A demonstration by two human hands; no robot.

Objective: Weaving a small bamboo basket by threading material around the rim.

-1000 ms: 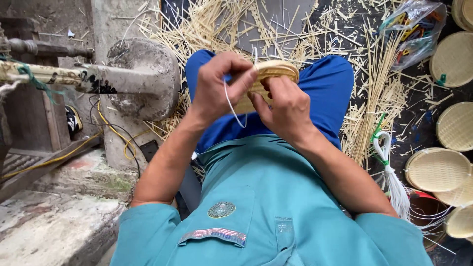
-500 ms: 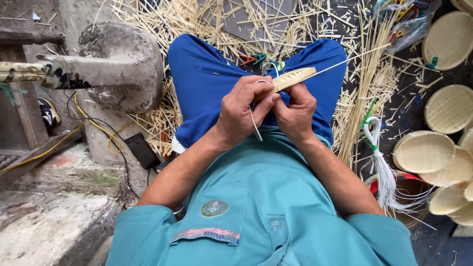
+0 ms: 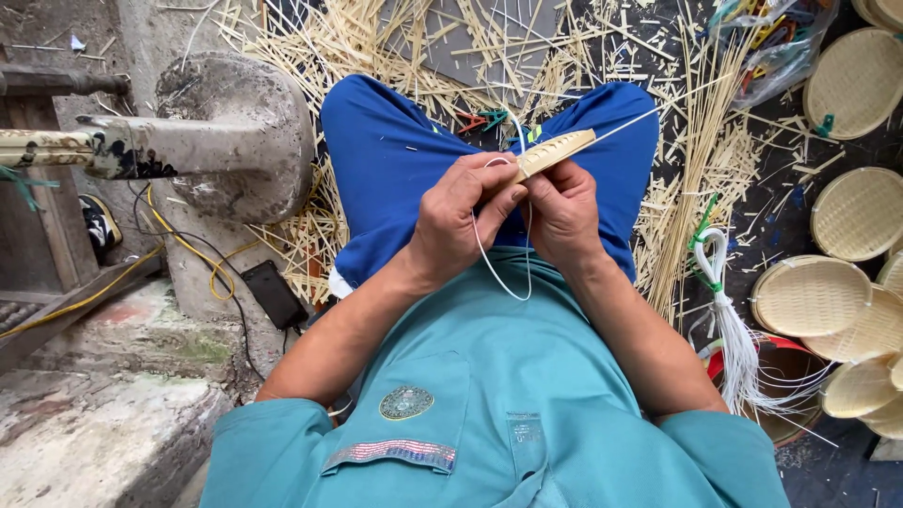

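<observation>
Over the lap, a woven tray (image 3: 555, 152) is gripped edge-on by the closed right hand (image 3: 564, 212), while a white strand (image 3: 499, 273) is pinched by the left hand (image 3: 461, 216).

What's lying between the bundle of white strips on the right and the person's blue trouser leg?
In the head view, loose straw-coloured bamboo splints cover the dark floor between the white strip bundle and the blue trouser leg; nothing else shows there.

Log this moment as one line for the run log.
left hand: holds white cord | right hand: grips woven bamboo piece | cord loop hangs below hands | finished woven trays right
</observation>
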